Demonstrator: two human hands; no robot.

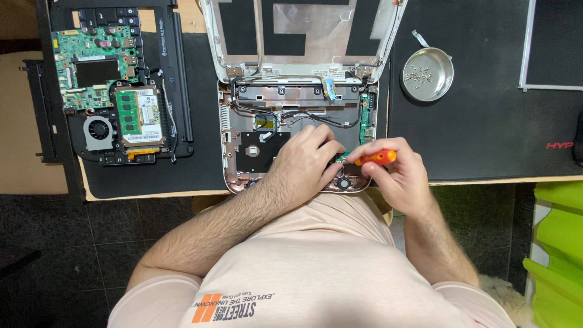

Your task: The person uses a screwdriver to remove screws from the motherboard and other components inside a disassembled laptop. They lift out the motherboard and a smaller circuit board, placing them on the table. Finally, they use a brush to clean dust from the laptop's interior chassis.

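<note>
Already the laptop shell (285, 130) lies opened on the counter (486, 121), its main board (100, 67) set aside to the left and loose screws gathered in a metal dish (428, 74). Cables and a small green board remain inside, so stripping looks unfinished. Right hand (395, 173) pinches an orange screwdriver (376, 158), tip low in the shell's near right corner. Left hand (306, 161) rests curled, palm down, fingertips pressing beside the tip, holding nothing.

Left: motherboard (112, 91) on the keyboard tray (176, 79) blocks the desk (188, 170).
Centre: open laptop shell (243, 140), both hands inside.
Right: bare mat (486, 133), only screw dish (428, 74).
</note>
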